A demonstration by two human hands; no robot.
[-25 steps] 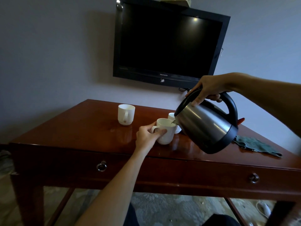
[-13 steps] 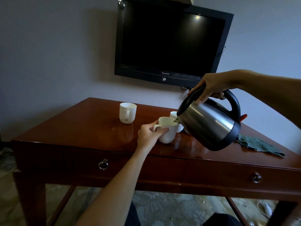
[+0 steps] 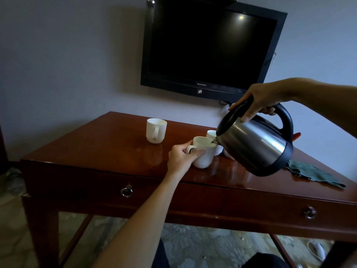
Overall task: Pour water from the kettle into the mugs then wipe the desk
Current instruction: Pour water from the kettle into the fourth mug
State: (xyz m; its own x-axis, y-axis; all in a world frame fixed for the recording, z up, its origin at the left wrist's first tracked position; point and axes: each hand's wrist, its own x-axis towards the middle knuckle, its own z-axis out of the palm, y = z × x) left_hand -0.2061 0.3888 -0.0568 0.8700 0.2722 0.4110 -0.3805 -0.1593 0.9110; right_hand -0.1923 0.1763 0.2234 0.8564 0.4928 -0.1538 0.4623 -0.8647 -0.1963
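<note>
Fingers (image 3: pixel 197 152) of the left hand (image 3: pixel 180 158) curl round the handle of a white mug (image 3: pixel 203 154), thumb on top and forefinger beneath, holding it steady on the worktop (image 3: pixel 108 149). Fingers of the right hand (image 3: pixel 259 98) wrap the black handle of a steel kettle (image 3: pixel 255 146), with the thumb stretched forward along the lid. The kettle hangs tilted in the air just right of the mug, its spout dipped over the mug's rim; whether water is running from the spout is too small to tell.

A second mug (image 3: pixel 212 137) stands just behind the held mug, partly hidden by the kettle's spout and body. A third mug (image 3: pixel 156 130) stands upright behind and to the left of the held mug, apart from it, its handle facing the camera. A dark green cloth (image 3: pixel 313 174) lies crumpled on the worktop well to the right of the mug, past the kettle's base.

The worktop is glossy red-brown wood; two ring pulls (image 3: pixel 126 191) show on the drawer fronts below the mug. A black television (image 3: pixel 210 47), its screen dark, hangs on the pale wall behind and above the mug. Both forearms are bare. Patterned floor shows beneath.
</note>
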